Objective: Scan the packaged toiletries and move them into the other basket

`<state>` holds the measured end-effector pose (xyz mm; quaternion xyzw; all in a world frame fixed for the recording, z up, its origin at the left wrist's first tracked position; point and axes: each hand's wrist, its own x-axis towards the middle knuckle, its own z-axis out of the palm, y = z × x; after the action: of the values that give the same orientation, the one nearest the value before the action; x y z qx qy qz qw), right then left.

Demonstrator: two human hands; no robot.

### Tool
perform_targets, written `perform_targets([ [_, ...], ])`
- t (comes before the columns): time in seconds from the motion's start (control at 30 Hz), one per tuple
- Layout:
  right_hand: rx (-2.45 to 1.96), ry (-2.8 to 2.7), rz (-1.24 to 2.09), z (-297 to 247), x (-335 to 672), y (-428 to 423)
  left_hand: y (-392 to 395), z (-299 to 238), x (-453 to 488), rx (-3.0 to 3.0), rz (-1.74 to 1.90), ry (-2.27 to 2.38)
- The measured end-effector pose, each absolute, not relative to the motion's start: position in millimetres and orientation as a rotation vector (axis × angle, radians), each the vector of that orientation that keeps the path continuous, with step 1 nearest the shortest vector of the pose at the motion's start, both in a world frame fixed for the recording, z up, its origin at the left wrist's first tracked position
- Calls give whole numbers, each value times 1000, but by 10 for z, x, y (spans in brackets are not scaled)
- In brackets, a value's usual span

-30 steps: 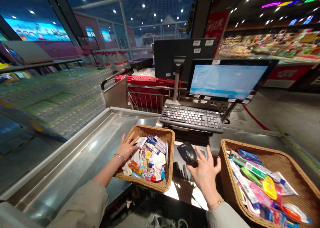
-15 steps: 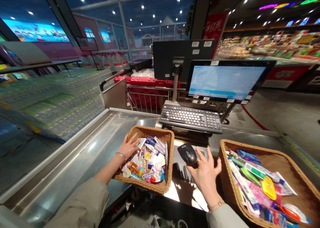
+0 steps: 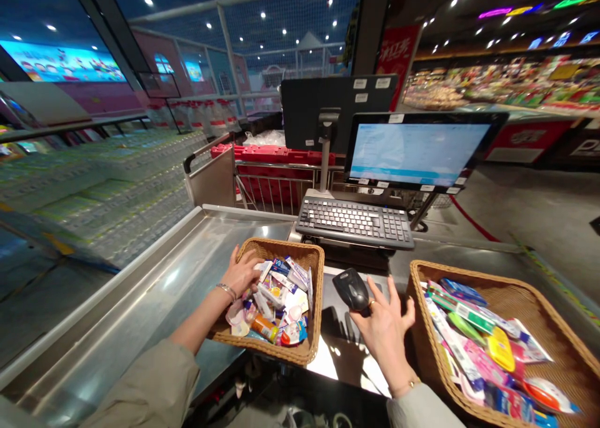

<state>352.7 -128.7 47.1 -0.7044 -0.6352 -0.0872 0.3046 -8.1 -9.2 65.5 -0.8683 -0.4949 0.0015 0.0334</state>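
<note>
Head view: had the left hand [image 3: 240, 277] over the left rim of the left basket [image 3: 320, 290], fingers bent down onto the small packets [image 3: 295, 303] inside, just beside a white box [image 3: 264, 270]. Could not tell of any firm grip there, with the fingertips partly lost among the packets. Gripped a black scanner [image 3: 350, 288] in the right hand [image 3: 382, 325], pinched between thumb and forefinger, with the remaining fingers spread apart. Held it between the two baskets, near the right side of the left one, with dark shadows falling on the table [image 3: 225, 237] below.

Saw a jumble of goods in the left basket, with an orange bottle [image 3: 264, 328] toward the front and a blue box [image 3: 280, 265] toward the back. Saw more packs in the right basket [image 3: 562, 340], among them a yellow pack [image 3: 500, 351], a green and white box [image 3: 478, 318] and a blue pack [image 3: 463, 292], piled mostly along the left and front. Noted a keyboard [image 3: 355, 220] beyond the scanner, a lit screen [image 3: 417, 150] behind that, a dark monitor [image 3: 340, 112] turned back-on, and a metal cart [image 3: 276, 183] past the far edge of the table.
</note>
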Motion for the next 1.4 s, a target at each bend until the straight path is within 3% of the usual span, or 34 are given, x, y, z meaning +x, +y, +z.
perform_targets([
  [0.17, -1864, -1683, -223, 471, 3532, -1293, -93, 601, 173, -2600, -184, -1819],
  [0.4, -1872, -1661, -238, 434, 3603, -1302, -118, 196, 411, -2469, -177, -2095],
  [0.8, -1874, -1648, -246, 391, 3664, -1314, -297, 42, 437, -2809, -67, -1485],
  [1.4, -1899, -1650, -266, 334, 3744, -1372, -393, -220, 611, -2722, 168, -1439],
])
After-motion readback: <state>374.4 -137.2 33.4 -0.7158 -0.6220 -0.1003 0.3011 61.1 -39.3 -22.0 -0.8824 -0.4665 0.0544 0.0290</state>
